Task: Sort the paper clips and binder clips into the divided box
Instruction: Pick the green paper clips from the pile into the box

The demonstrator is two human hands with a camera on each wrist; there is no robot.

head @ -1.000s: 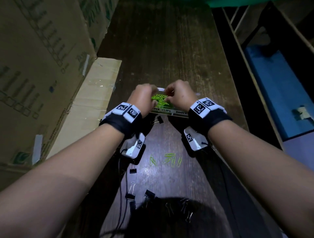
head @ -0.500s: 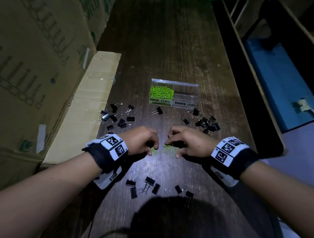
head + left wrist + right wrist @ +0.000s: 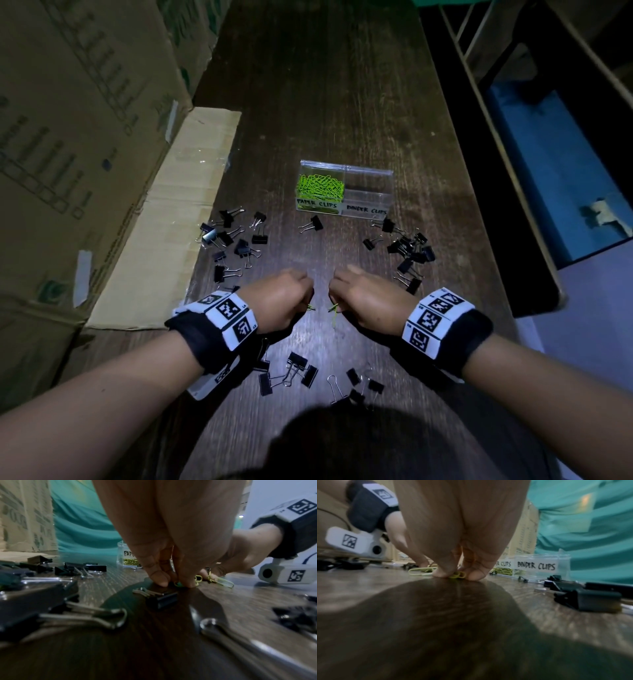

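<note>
Beyond both hands, the divided box (image 3: 346, 190) holds green paper clips in its left compartment; its binder-clip side looks empty. Left hand (image 3: 279, 301) and right hand (image 3: 368, 299) pinch the last loose paper clips (image 3: 458, 575) off the bench (image 3: 325, 102); black binder clips (image 3: 236, 240) lie all around.

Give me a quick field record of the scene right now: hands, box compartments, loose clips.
left hand: fingertips down on the table, pinching a green paper clip
right hand: pinching green paper clips off the table
divided box: clear, beyond both hands
paper clips compartment: holds a pile of green clips
binder clips compartment: looks empty
black binder clips: scattered left, right and near side of the hands, none in the box
cardboard boxes: along the left edge
</note>
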